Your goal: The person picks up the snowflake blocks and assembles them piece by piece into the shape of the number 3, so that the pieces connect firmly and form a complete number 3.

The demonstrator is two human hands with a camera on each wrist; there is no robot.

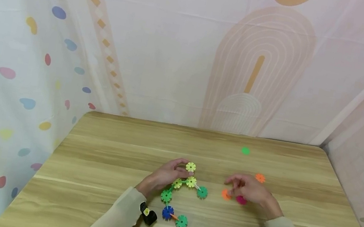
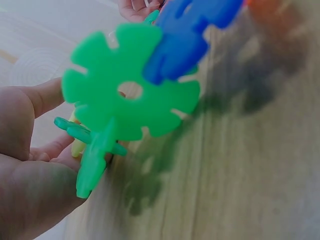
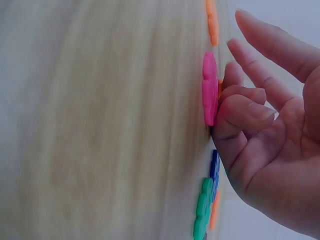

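My left hand (image 1: 165, 175) pinches the yellow disc (image 1: 190, 166) atop the linked disc chain (image 1: 176, 199) btwn thumb & fingertips, my right hand (image 1: 249, 190) has curled fingers (image 3: 245, 112) touching the pink disc (image 3: 209, 95), orange disc (image 1: 226, 194) just beside.

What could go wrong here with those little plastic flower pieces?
The left hand holds only one end of the linked chain, so lifting it might pull a joint apart. The right hand works over the pink disc and orange disc; a nudge could slide either away.
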